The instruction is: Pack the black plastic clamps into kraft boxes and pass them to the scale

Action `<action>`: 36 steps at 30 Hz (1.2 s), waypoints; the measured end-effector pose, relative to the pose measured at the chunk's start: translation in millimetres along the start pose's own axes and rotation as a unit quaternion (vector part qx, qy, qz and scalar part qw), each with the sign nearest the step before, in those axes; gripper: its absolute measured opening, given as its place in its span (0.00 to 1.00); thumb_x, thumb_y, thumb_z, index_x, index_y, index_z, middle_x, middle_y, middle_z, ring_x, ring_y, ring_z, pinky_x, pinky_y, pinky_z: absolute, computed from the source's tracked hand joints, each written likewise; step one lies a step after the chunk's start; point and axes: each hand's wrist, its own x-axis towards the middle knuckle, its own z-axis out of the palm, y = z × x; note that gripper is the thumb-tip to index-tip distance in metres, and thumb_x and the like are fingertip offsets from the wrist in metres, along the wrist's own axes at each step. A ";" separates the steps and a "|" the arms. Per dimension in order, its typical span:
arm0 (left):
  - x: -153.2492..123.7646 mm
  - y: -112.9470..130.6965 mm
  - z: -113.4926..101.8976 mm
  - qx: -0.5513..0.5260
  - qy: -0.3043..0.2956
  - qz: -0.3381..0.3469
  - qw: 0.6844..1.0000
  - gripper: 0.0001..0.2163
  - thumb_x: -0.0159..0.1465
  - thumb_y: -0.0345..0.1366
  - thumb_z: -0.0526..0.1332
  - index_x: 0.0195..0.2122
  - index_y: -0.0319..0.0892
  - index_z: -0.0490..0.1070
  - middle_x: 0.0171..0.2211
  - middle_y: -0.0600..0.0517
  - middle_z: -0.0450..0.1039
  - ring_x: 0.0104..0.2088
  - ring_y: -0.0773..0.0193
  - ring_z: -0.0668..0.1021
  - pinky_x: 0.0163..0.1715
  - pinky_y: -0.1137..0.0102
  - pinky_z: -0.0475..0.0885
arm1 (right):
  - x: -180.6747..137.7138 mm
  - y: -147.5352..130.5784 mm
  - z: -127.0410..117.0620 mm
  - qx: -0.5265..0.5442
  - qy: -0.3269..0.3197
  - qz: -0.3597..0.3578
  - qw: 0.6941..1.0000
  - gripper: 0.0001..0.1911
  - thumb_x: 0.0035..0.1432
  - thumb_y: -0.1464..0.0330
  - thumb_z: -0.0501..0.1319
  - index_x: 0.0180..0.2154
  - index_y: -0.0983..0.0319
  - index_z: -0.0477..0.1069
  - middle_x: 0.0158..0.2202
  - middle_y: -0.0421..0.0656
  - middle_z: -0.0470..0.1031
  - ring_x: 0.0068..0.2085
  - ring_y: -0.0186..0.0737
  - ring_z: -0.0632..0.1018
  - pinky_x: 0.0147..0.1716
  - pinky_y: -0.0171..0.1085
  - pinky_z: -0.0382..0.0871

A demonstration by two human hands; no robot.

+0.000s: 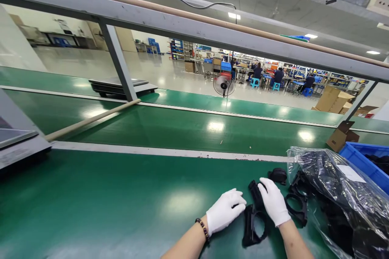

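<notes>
My left hand (226, 211), in a white glove with a beaded bracelet at the wrist, is open, its fingers loosely apart beside the black plastic parts. My right hand (273, 201), also gloved in white, closes its thumb and fingers at the side of a black plastic bracket (256, 195); the palm hides part of it. Just below, a second black bracket with a round ring (247, 226) lies on the green bench top (136, 206). Right of my right hand lies another black ring bracket (299, 210). A round black part (277, 175) sits beyond my fingertips.
A clear plastic bag (343, 186) of black parts fills the right side. Behind it stand a blue bin (361, 158) and a small cardboard box (342, 135). Scales (18, 149) are at left, near a wooden rod (94, 120). A metal frame (194, 24) crosses above; people sit far off.
</notes>
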 end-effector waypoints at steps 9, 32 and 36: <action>4.1 -13.3 1.1 0.002 0.042 0.000 0.999 0.13 0.67 0.40 0.52 0.41 0.50 0.77 0.43 0.57 0.80 0.53 0.61 0.74 0.64 0.62 0.58 | 39.6 1.8 -50.8 -0.223 0.054 0.046 0.972 0.27 0.66 0.59 0.47 0.58 0.68 0.63 0.65 0.58 0.54 0.58 0.59 0.66 0.54 0.54 0.62; 10.9 -21.0 -1.0 -0.020 0.049 -0.014 0.999 0.13 0.67 0.42 0.52 0.40 0.50 0.78 0.44 0.55 0.79 0.53 0.60 0.75 0.65 0.60 0.57 | 76.3 -15.2 -140.8 -0.346 -0.155 0.145 0.914 0.21 0.68 0.57 0.47 0.52 0.56 0.71 0.53 0.43 0.73 0.53 0.43 0.73 0.51 0.39 0.65; 11.4 -19.3 -2.7 -0.011 0.043 -0.034 0.998 0.15 0.66 0.44 0.52 0.42 0.49 0.78 0.47 0.53 0.78 0.56 0.58 0.73 0.64 0.60 0.57 | 27.2 -14.9 -171.6 -0.387 -0.208 0.132 0.889 0.19 0.63 0.69 0.50 0.49 0.51 0.74 0.46 0.43 0.75 0.43 0.44 0.77 0.41 0.39 0.66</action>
